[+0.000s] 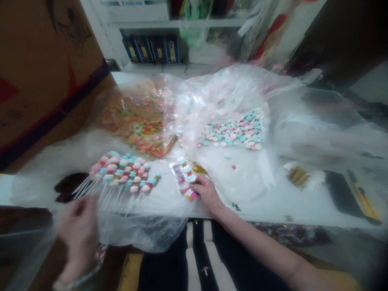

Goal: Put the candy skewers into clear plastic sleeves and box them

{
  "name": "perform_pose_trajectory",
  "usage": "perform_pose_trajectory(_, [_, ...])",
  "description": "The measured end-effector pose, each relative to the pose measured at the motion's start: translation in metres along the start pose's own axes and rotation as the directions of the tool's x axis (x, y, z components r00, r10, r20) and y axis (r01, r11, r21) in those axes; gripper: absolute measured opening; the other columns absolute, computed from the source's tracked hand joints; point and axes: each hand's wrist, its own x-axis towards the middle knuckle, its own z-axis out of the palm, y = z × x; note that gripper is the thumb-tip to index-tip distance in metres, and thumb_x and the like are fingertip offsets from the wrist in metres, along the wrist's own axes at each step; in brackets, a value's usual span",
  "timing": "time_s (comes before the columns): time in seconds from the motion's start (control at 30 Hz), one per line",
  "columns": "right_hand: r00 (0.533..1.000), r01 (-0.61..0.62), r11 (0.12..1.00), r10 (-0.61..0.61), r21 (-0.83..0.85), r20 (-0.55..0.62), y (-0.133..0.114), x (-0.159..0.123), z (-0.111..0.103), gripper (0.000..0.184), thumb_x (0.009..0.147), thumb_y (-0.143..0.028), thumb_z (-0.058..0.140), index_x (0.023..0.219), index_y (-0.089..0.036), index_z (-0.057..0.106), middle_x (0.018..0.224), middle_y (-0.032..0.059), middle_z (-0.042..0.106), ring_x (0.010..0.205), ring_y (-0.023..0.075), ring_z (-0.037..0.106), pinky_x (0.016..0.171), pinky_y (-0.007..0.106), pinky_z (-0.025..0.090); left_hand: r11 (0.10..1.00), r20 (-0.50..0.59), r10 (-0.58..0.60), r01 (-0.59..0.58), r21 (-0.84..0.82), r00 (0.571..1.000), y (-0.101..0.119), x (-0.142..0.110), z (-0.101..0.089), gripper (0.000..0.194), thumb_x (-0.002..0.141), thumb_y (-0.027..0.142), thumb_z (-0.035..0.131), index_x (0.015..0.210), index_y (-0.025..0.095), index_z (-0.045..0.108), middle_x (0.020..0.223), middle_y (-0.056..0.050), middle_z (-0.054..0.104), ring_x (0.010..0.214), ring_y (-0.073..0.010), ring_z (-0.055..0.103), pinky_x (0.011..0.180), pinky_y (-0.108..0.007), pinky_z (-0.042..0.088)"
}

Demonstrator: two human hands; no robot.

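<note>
My right hand (207, 194) pinches the lower edge of a small printed packet (178, 178). White and pale blue candy pieces show along the packet's right side; whether they lie inside or on top I cannot tell. Lower left, my left hand (77, 230) is smeared by motion and its fingers do not show clearly. It is near the white sticks of a pile of candy skewers (121, 169), threaded with pink, blue and white marshmallow-like pieces. A gold wrapper (200, 169) lies just behind the right hand.
Large clear plastic bags hold orange-green candies (148, 125) and pastel candies (236, 131). A cardboard box (45, 72) stands left. On the right lie a wrapped golden bundle (298, 176), a dark flat object (342, 192) and a yellow cutter-like tool (365, 202). Shelves rise behind.
</note>
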Motion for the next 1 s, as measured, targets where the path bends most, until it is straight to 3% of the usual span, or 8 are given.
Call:
perform_pose_trajectory(0.03, [1.000,0.006,1.000,-0.006,-0.012,0.019,-0.001,-0.001,0.003,0.016,0.059,-0.026,0.069,0.072,-0.020,0.063,0.066,-0.0028,0.060,0.062,0.0137,0.050,0.061,0.026,0.041,0.995,0.193,-0.026,0.044,-0.093,0.981,0.009,-0.030,0.018,0.034,0.059,0.054,0.074,0.072,0.024,0.065,0.070,-0.001,0.065,0.091,-0.0292,0.059,0.075,-0.036,0.045])
perform_pose_trajectory(0.1, [0.998,0.026,0.998,-0.022,-0.063,0.067,-0.003,-0.003,0.010,0.014,0.060,-0.027,0.069,0.070,-0.020,0.062,0.064,-0.0036,0.057,0.061,0.0132,0.048,0.060,0.026,0.040,0.947,0.680,-0.084,0.272,-0.174,0.728,0.027,-0.078,0.057,0.044,0.053,0.058,0.080,0.070,0.019,0.069,0.078,-0.007,0.070,0.077,-0.0264,0.062,0.065,-0.034,0.047])
perform_pose_trajectory(0.13, [0.995,0.041,0.994,-0.032,-0.098,0.094,-0.005,-0.004,0.013,0.014,0.061,-0.027,0.070,0.068,-0.020,0.060,0.063,-0.0040,0.056,0.061,0.0129,0.047,0.060,0.026,0.039,0.899,0.799,-0.096,0.396,-0.186,0.593,0.034,-0.095,0.075,0.048,0.054,0.059,0.081,0.075,0.017,0.072,0.083,-0.009,0.071,0.072,-0.0241,0.062,0.063,-0.033,0.048])
perform_pose_trajectory(0.2, [0.989,0.078,0.983,-0.056,-0.166,0.134,-0.008,-0.004,0.015,0.016,0.062,-0.027,0.071,0.064,-0.020,0.057,0.060,-0.0054,0.052,0.060,0.0120,0.045,0.059,0.025,0.038,0.791,0.878,-0.082,0.567,-0.230,0.471,0.043,-0.114,0.103,0.049,0.056,0.055,0.085,0.082,0.015,0.074,0.084,-0.009,0.072,0.069,-0.0199,0.062,0.061,-0.030,0.049])
perform_pose_trajectory(0.3, [0.991,0.111,0.984,-0.099,-0.139,0.092,-0.011,-0.001,0.008,0.023,0.059,-0.028,0.075,0.065,-0.020,0.055,0.060,-0.0064,0.050,0.059,0.0108,0.044,0.059,0.024,0.037,0.669,0.866,-0.091,0.675,-0.312,0.491,0.046,-0.118,0.125,0.037,0.055,0.038,0.090,0.076,0.013,0.074,0.075,-0.006,0.071,0.067,-0.0157,0.063,0.061,-0.025,0.049])
perform_pose_trajectory(0.53, [1.000,-0.024,0.999,0.024,0.037,-0.007,0.000,0.000,-0.001,0.032,0.056,-0.030,0.080,0.078,-0.020,0.060,0.055,-0.0082,0.048,0.051,0.0090,0.040,0.055,0.024,0.038,0.466,0.739,-0.171,0.714,-0.522,0.652,0.052,-0.126,0.147,0.016,0.059,0.014,0.082,0.063,0.014,0.067,0.064,0.001,0.065,0.060,-0.0101,0.060,0.064,-0.021,0.049])
perform_pose_trajectory(0.73, [1.000,0.011,1.000,-0.011,0.009,0.009,0.000,0.004,0.012,0.026,0.055,-0.024,0.075,0.079,-0.019,0.070,0.074,-0.0011,0.067,0.071,0.0160,0.056,0.069,0.029,0.047,0.455,0.739,-0.133,0.703,-0.546,0.660,0.060,-0.138,0.158,0.026,0.057,0.022,0.087,0.062,0.015,0.063,0.060,0.003,0.061,0.057,-0.0106,0.057,0.056,-0.022,0.045])
perform_pose_trajectory(1.0, [0.993,-0.094,0.990,0.102,-0.104,0.066,-0.001,0.027,-0.016,0.020,0.061,-0.032,0.070,0.074,-0.017,0.068,0.056,-0.0044,0.056,0.051,0.0101,0.043,0.052,0.023,0.031,0.590,0.797,-0.191,0.716,-0.373,0.573,0.050,-0.116,0.153,0.019,0.066,0.025,0.082,0.076,0.012,0.072,0.074,-0.007,0.071,0.063,-0.0161,0.063,0.059,-0.027,0.051])
